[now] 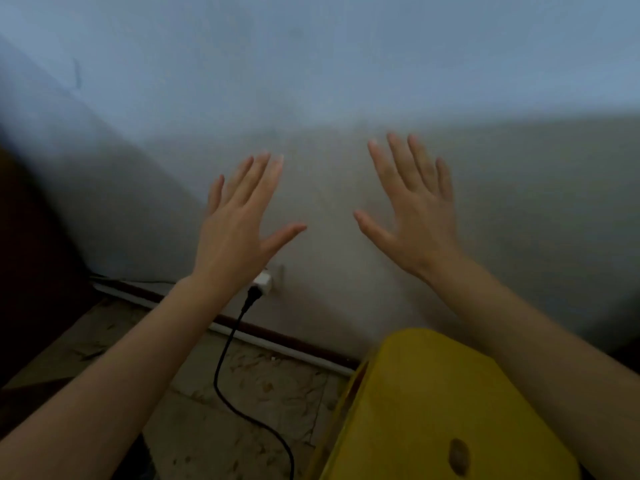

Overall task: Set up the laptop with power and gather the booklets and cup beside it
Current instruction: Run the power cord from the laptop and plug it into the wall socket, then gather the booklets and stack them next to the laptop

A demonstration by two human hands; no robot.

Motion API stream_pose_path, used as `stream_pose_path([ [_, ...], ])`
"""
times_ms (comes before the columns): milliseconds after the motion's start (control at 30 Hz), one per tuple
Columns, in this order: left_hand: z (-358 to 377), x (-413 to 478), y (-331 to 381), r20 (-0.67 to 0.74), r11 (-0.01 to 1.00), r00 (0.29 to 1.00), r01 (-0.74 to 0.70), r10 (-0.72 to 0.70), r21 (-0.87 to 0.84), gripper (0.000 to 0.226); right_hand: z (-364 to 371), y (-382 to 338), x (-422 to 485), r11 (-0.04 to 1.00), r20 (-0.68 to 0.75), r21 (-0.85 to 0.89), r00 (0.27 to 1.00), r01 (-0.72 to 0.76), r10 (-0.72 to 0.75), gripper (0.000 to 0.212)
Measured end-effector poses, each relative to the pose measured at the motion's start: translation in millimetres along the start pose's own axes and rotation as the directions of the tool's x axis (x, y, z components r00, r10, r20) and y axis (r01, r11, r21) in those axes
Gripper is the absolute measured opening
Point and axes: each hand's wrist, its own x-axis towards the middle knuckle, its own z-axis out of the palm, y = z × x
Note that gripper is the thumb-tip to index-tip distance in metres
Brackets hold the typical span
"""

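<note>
**Pale wall, black cord, two open hands**

The wall fills the top of the picture, and a tiled floor shows at the bottom. Low on the wall, near the middle, is a white socket with a black plug in it. The cord drops from the plug and curls loosely over the floor toward the bottom edge. A yellow stool stands at the lower right, just beside the cord.

The left hand and the right hand are both held up in front of the wall. Their fingers are spread wide and they hold nothing. The left wrist hides part of the socket.

I cannot see the laptop, the booklets or the cup from here.

What could go wrong? I think a foot or the stool could catch that loose cord and pull the plug out. Then the laptop would get no power. I also cannot tell if the plug is pushed all the way in. A tug on the far end could work it loose.
</note>
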Motion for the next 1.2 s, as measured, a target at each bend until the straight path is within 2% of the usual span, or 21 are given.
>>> stream_pose_path([
  [100, -54, 25, 20, 0.014, 0.999, 1.0, 0.005, -0.004, -0.05, 0.083, -48, -13, 21, 0.998, 0.043, 0.042, 0.998, -0.037, 0.035, 0.083],
  [233, -125, 64, 56, -0.005, 0.997, 0.997, -0.072, 0.072, -0.002, 0.084, -123, -18, 51, 0.996, 0.113, 0.039, 0.991, -0.078, 0.073, 0.093],
  [333, -171, 91, 87, -0.004, 0.997, 0.997, -0.077, 0.077, -0.031, 0.086, -187, -18, 69, 0.996, 0.158, 0.028, 0.984, -0.084, 0.079, 0.1],
  [733, -394, 152, 228, 0.118, 0.996, 0.989, -0.09, 0.086, 0.025, 0.088, -450, -2, 115, 0.996, 0.279, 0.032, 0.957, -0.087, 0.075, 0.109],
  [1000, -474, 157, 270, 0.266, 0.985, 0.963, -0.085, 0.042, 0.15, 0.087, -556, -10, 131, 0.998, 0.324, -0.056, 0.945, -0.032, 0.048, 0.099],
  [1100, -494, 143, 278, 0.278, 0.976, 0.96, -0.099, 0.042, 0.196, 0.085, -583, -15, 124, 0.997, 0.286, -0.068, 0.957, -0.034, 0.052, 0.099],
  [1200, -514, 126, 293, 0.266, 0.979, 0.962, -0.112, 0.063, 0.172, 0.084, -609, -19, 107, 0.996, 0.27, -0.066, 0.96, -0.052, 0.068, 0.099],
])
